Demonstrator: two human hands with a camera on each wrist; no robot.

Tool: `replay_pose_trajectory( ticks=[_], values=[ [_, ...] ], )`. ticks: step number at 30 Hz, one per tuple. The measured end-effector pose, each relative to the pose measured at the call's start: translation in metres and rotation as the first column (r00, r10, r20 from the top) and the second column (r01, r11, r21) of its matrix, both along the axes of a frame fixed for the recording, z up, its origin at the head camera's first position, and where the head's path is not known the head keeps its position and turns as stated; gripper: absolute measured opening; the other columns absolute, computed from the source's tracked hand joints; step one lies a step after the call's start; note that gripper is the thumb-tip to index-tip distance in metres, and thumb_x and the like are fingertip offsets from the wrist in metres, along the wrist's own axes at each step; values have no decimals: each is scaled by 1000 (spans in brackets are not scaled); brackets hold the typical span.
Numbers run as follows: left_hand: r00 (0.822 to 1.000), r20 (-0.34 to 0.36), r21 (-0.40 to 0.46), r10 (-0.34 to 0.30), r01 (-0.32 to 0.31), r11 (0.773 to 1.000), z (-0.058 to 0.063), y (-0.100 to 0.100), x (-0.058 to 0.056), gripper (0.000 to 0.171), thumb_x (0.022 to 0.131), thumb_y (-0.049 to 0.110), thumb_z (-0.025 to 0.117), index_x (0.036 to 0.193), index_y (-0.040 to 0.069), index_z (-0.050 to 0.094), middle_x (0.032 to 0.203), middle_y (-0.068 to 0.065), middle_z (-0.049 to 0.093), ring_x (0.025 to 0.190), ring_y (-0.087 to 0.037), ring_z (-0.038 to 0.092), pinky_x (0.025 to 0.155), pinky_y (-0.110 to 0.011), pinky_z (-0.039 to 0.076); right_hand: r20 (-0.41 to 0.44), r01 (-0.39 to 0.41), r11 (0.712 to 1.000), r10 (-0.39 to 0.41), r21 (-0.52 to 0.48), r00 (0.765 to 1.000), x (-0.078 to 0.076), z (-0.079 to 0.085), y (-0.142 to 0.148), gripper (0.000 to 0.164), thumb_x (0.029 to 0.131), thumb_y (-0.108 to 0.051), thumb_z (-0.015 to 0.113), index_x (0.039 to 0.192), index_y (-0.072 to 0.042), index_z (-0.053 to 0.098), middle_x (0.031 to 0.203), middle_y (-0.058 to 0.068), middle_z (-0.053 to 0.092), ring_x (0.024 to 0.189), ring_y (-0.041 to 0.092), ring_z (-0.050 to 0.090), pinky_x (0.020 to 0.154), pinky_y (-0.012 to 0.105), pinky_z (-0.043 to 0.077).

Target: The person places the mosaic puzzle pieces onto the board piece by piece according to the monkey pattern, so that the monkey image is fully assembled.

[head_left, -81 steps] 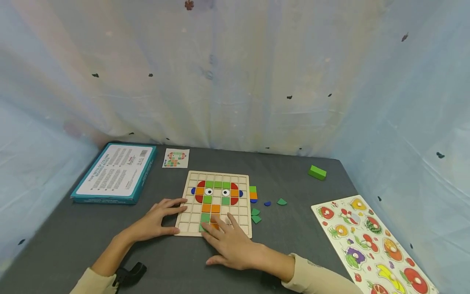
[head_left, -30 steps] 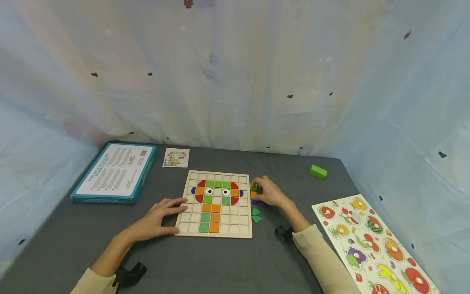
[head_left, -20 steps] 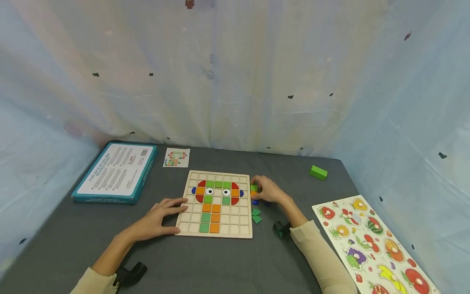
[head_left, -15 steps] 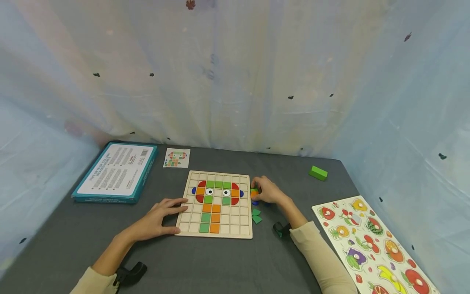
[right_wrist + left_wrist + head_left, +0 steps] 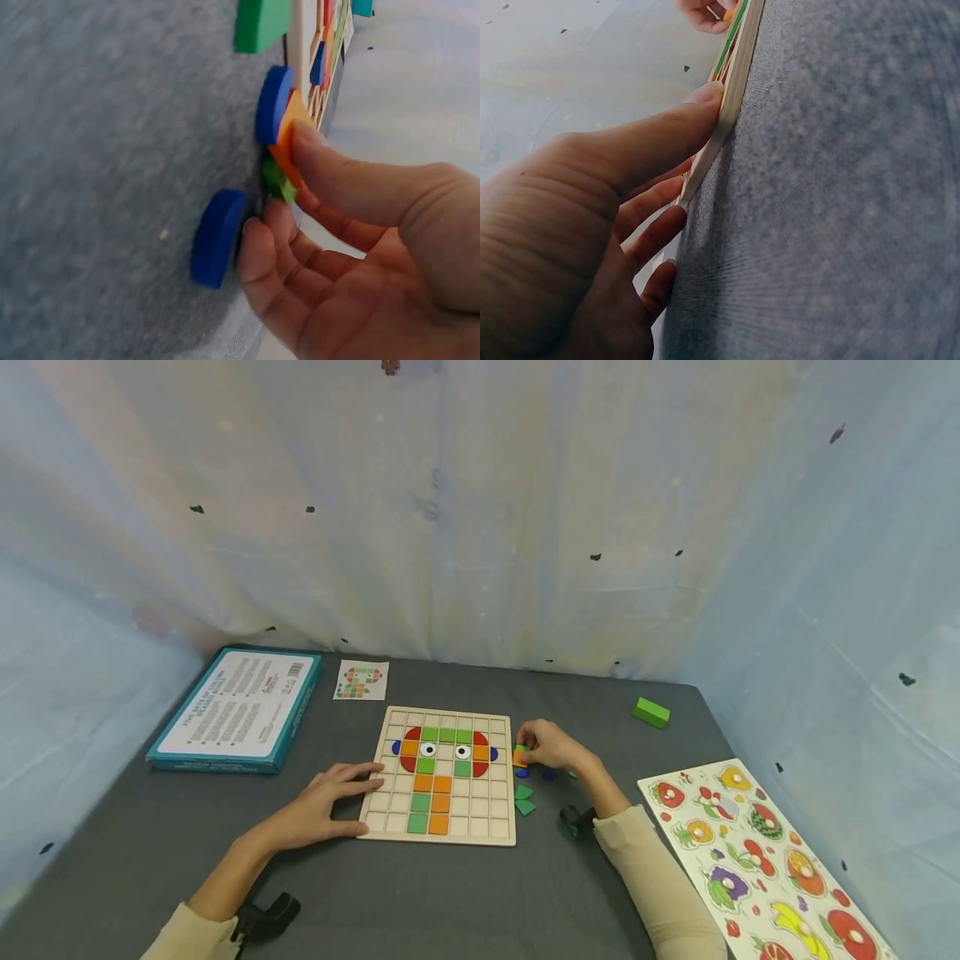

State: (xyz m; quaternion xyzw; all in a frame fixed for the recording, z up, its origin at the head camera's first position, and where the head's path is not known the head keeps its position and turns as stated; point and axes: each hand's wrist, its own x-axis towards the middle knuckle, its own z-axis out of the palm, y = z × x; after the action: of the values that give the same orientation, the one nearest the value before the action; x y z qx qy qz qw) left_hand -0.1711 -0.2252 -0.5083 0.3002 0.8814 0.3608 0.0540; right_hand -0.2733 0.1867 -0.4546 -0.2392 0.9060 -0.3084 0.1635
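Observation:
My left hand (image 5: 326, 803) rests at the left edge of a wooden grid board (image 5: 487, 814), its thumb by the near corner and its fingers along the side. Red, green, orange and blue pieces lie in the grid with two eye tiles. Right of the board, my right hand (image 5: 553, 748) pinches an orange square tile (image 5: 286, 139), thumb on its face. A blue half-circle piece (image 5: 273, 106) lies against that tile, and a green tile (image 5: 276, 178) shows behind it, near the fingers. Another blue piece (image 5: 217, 238) lies beside the fingertips on the dark cloth.
Two green pieces (image 5: 525, 807) lie by the board's right edge. Behind the board is a small pattern card (image 5: 361, 680), with a teal box (image 5: 240, 706) at far left. A green block (image 5: 651, 712) sits back right, and a fruit puzzle board (image 5: 750, 883) lies at right.
My right hand has gone from over the board's lower part to the tiles at its right, where it now pinches the orange tile, drawn slightly away from the board. My left hand has stayed put.

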Motion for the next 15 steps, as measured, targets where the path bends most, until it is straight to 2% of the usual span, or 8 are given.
replay_pose_trajectory(
  ticks=[4,9,15],
  values=[
    [1000,5,-8,-1,1,1000,0,0,0,74,83,43,79,144,10,55,156,-3,40,135,-27,35,98,-61,26,9,-8,1000,9,-17,1000,-1,-3,2,16,86,3,75,93,2,60,84,8,59,77,19,54,72,35,48],
    [1000,4,-10,-1,1,1000,-2,0,2,74,83,45,79,144,11,55,155,-3,40,134,-26,35,98,-60,28,43,-24,999,26,-48,999,0,-4,10,17,86,1,75,99,4,65,85,9,61,74,19,51,68,34,45],
    [1000,12,-17,5,-4,1000,-4,1,1,74,83,47,78,145,13,55,156,-1,40,134,-26,35,98,-60,27,-9,41,999,-41,-17,999,-2,1,23,17,87,-7,77,98,6,73,78,10,66,65,16,52,63,32,45]
  ],
)
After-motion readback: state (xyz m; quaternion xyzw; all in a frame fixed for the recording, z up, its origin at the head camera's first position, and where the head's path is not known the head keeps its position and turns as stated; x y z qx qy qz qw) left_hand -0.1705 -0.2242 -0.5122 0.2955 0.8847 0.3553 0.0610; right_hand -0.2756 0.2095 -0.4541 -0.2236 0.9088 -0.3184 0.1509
